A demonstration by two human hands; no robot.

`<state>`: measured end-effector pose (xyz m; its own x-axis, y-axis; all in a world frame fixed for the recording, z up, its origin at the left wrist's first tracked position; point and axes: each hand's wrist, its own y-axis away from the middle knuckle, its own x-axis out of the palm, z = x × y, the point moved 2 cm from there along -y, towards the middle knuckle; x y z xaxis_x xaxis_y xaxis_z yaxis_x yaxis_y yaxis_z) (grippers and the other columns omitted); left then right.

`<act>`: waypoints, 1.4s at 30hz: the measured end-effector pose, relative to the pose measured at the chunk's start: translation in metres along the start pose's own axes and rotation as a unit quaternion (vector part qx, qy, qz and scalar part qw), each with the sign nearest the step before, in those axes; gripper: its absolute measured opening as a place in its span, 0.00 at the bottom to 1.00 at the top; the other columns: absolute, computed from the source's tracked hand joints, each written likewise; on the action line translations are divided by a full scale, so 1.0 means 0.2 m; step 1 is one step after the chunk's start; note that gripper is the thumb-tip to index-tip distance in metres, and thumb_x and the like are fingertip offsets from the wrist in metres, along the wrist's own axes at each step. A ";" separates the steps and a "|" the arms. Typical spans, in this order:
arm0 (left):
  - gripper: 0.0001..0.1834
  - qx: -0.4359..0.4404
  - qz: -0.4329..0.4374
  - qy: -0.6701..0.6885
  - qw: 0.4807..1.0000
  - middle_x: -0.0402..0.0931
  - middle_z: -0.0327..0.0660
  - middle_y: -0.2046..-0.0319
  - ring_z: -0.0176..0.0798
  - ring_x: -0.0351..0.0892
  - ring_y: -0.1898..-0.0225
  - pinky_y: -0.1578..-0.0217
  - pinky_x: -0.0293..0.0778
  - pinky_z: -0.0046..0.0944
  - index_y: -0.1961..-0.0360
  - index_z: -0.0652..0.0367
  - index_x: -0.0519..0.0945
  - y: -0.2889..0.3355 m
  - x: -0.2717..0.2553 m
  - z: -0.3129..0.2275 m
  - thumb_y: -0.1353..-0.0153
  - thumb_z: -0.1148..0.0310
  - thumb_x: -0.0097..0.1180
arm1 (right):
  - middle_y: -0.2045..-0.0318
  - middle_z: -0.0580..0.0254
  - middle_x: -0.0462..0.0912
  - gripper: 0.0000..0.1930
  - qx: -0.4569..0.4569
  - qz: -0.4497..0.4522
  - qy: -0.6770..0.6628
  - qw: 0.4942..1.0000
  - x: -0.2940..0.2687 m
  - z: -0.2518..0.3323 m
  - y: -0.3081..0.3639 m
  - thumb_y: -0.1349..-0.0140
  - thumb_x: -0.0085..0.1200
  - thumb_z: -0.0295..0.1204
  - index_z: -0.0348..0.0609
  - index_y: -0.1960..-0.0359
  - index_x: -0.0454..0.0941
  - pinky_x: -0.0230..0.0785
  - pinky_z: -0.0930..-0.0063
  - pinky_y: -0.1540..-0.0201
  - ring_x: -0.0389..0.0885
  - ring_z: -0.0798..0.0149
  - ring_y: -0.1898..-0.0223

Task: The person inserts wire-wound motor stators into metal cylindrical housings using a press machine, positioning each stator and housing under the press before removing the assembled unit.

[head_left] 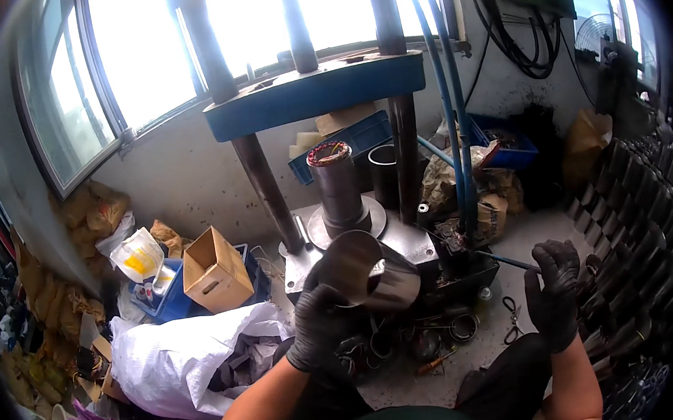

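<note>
Dk metal cyl. point(338, 186) is standing mid silver rect. metal plate point(300, 269); grey round metal tube point(397, 285) is hanging nr front edge.

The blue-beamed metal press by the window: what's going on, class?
The person's black-gloved left hand holds a hollow, dark metal tube, tilted, in front of the press. The black-gloved right hand is at the end of a thin blue rod; its grip is unclear. A red-topped grey metal cylinder stands upright on the press.
</note>
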<state>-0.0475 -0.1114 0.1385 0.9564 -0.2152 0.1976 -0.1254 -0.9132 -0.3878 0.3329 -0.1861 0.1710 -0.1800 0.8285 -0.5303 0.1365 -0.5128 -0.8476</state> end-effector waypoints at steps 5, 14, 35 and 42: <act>0.15 0.160 -0.188 -0.142 0.959 0.82 0.36 0.68 0.32 0.82 0.63 0.59 0.79 0.33 0.64 0.59 0.79 -0.29 -0.31 0.01 0.49 0.83 0.73 | 0.43 0.47 0.74 0.11 0.117 -0.105 -0.175 0.972 0.31 -0.22 0.19 0.28 0.50 0.22 0.39 0.46 0.73 0.73 0.59 0.43 0.77 0.48 0.45; 0.12 0.193 -0.284 -0.082 0.936 0.82 0.36 0.65 0.32 0.78 0.63 0.58 0.75 0.33 0.64 0.59 0.82 -0.89 -0.65 0.04 0.47 0.78 0.74 | 0.48 0.46 0.74 0.26 0.176 -0.216 -0.139 0.950 0.87 -0.35 -0.36 0.27 0.50 0.27 0.38 0.31 0.58 0.75 0.61 0.47 0.78 0.57 0.51; 0.09 0.281 -0.121 -0.429 0.850 0.82 0.34 0.68 0.31 0.78 0.66 0.62 0.74 0.34 0.64 0.60 0.84 -1.40 -0.57 -0.13 0.44 0.71 0.73 | 0.46 0.48 0.71 0.45 0.239 -0.227 -0.304 0.894 0.90 -0.27 -0.43 0.36 0.50 0.23 0.39 0.21 0.36 0.77 0.64 0.52 0.77 0.60 0.58; 0.11 0.220 -0.069 -0.361 0.903 0.79 0.32 0.72 0.26 0.74 0.71 0.69 0.71 0.30 0.65 0.61 0.84 -1.53 -0.37 -0.25 0.42 0.68 0.74 | 0.50 0.49 0.72 0.35 0.244 -0.223 -0.338 0.881 0.89 -0.27 -0.43 0.35 0.50 0.24 0.37 0.28 0.49 0.77 0.63 0.53 0.77 0.62 0.59</act>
<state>-0.0928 0.1661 0.2882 0.8973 0.3179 -0.3063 -0.0269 -0.6532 -0.7567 0.3412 0.0170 0.1512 -0.6711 0.7339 0.1054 -0.4994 -0.3424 -0.7958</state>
